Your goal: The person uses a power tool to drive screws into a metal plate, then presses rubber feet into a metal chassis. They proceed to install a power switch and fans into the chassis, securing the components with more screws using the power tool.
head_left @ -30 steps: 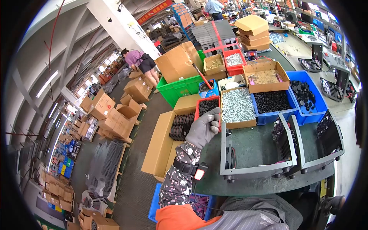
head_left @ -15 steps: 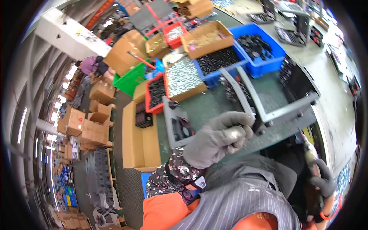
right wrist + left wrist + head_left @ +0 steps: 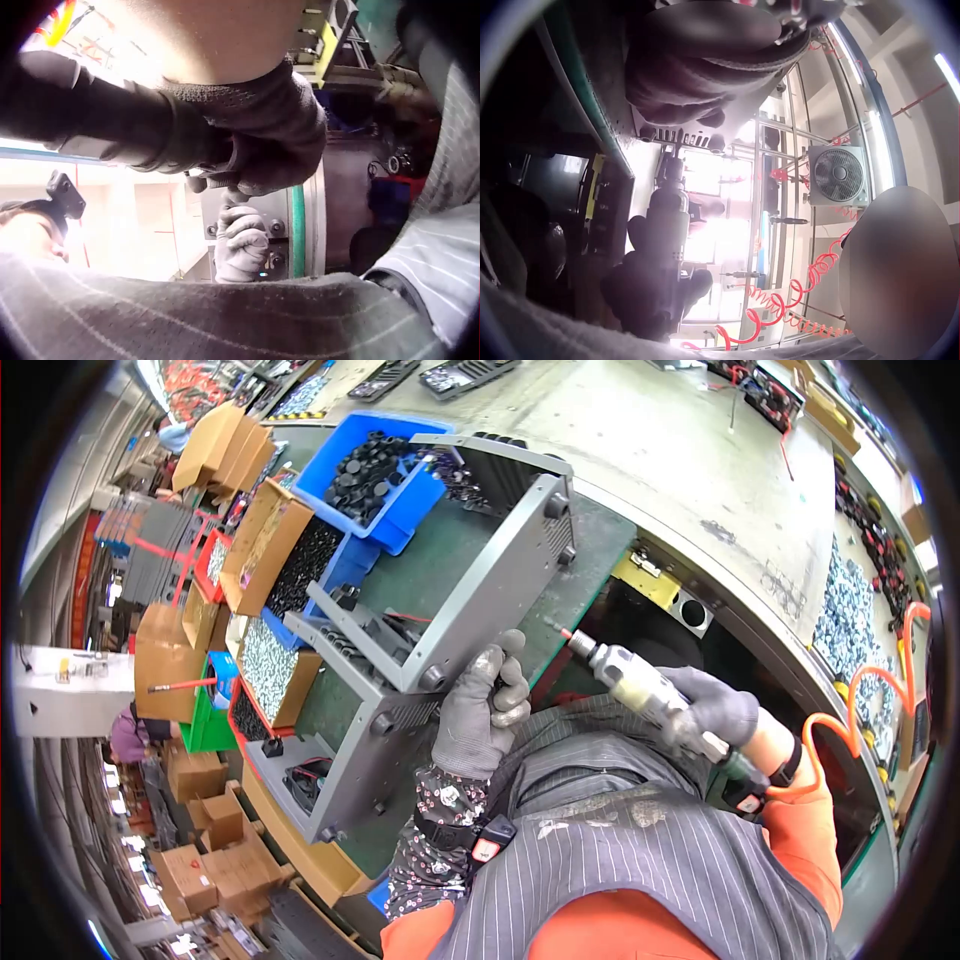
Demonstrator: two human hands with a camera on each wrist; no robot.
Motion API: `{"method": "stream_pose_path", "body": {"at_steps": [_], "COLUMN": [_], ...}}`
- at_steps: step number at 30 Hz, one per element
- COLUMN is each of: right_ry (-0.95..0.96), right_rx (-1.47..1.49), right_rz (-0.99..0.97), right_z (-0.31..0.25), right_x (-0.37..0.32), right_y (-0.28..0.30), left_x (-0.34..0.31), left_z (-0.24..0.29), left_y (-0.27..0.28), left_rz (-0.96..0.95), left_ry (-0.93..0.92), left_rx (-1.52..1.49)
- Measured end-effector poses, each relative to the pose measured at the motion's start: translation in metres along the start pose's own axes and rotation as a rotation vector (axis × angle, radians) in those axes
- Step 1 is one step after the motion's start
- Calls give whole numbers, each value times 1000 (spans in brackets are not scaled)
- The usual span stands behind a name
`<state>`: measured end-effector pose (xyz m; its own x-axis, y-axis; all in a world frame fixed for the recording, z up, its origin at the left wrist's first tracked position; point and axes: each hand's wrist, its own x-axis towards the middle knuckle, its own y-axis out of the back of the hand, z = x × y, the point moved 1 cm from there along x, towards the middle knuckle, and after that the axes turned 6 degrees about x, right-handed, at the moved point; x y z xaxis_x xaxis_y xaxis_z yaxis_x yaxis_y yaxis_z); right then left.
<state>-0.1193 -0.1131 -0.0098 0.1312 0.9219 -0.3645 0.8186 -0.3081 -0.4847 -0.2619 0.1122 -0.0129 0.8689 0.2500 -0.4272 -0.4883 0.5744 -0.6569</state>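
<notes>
My gloved left hand (image 3: 480, 715) has its fingers curled beside the underside of a grey metal casing (image 3: 505, 580), close to its round feet. I cannot tell whether something small sits inside those fingers. In my gloved right hand (image 3: 722, 710) is an air screwdriver (image 3: 640, 685), gripped round its body, with the bit pointing toward the casings. A second grey casing (image 3: 350, 770) stands beside the first, on the green bench top. The left wrist view shows the screwdriver (image 3: 667, 217) below the left glove (image 3: 682, 90); the right wrist view shows the left glove (image 3: 241, 244) beyond the right one.
Blue bins hold black round parts (image 3: 365, 480) and black screws (image 3: 305, 565). A cardboard box of silvery screws (image 3: 268, 665) and a red bin (image 3: 247, 720) stand nearby. An orange coiled hose (image 3: 850, 720) loops at the right. Behind lies a pale worktop (image 3: 700, 490).
My left hand has come from the red bin to the casings' underside. My right hand has risen from the bench's right side with the screwdriver. The head view has turned rightward.
</notes>
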Motion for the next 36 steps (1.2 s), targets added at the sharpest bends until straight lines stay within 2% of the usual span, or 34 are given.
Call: {"method": "stream_pose_path", "body": {"at_steps": [1, 2, 5, 11, 13, 14, 16, 18, 21, 22, 24, 26, 27, 29, 30, 32, 33, 35, 36], "right_ry": [27, 12, 53, 148, 201, 187, 179, 85, 57, 58, 97, 181, 131, 28, 35, 189, 101, 92, 78], "right_rx": [-103, -47, -225, -229, -258, -331, -401, -364, -516, -440, -460, -515, -524, -602, -612, -637, -546, -548, -541], "right_rz": [-26, -81, -113, -123, -111, -110, -99, -78, -1, 63, 141, 215, 232, 290, 290, 282, 274, 268, 264], "right_z": [-4, -9, -11, -4, -3, -7, -8, -7, -27, -32, -40, -50, -63, -92, -93, -92, -101, -104, -105], "right_x": [-5, -12, -20, -23, -25, -28, -31, -32, -35, -34, -31, -27, -27, -32, -29, -20, -23, -20, -18], "right_y": [1, -2, -1, 9, 12, 13, 16, 20, 17, 16, 27, 39, 40, 33, 35, 40, 34, 33, 32], "left_x": [3, 6, 15, 22, 21, 21, 23, 26, 32, 33, 32, 29, 29, 24, 18, 23, 28, 39, 41], "left_z": [0, -1, -3, -5, -6, -6, -4, -3, -7, -9, -5, 3, 8, 26, 37, 55, 62, 71, 71], "left_y": [-4, -7, -19, -41, -45, -45, -43, -45, -56, -60, -61, -76, -82, -97, -114, -118, -118, -114, -111], "left_rz": [-5, -10, -108, -135, -17, -21, 41, 26, -4, -18, -96, -79, -82, 77, 226, 437, 443, 643, 646], "left_ry": [-32, -17, 38, 6, -106, -97, -112, -104, -93, -85, -55, -384, -393, -903, -995, -1195, -1204, -1226, -1233], "left_rx": [5, 15, -70, 17, 279, 286, 586, 648, 691, 672, 924, 1246, 1248, 1561, 1627, 1798, 1794, 1927, 1923]}}
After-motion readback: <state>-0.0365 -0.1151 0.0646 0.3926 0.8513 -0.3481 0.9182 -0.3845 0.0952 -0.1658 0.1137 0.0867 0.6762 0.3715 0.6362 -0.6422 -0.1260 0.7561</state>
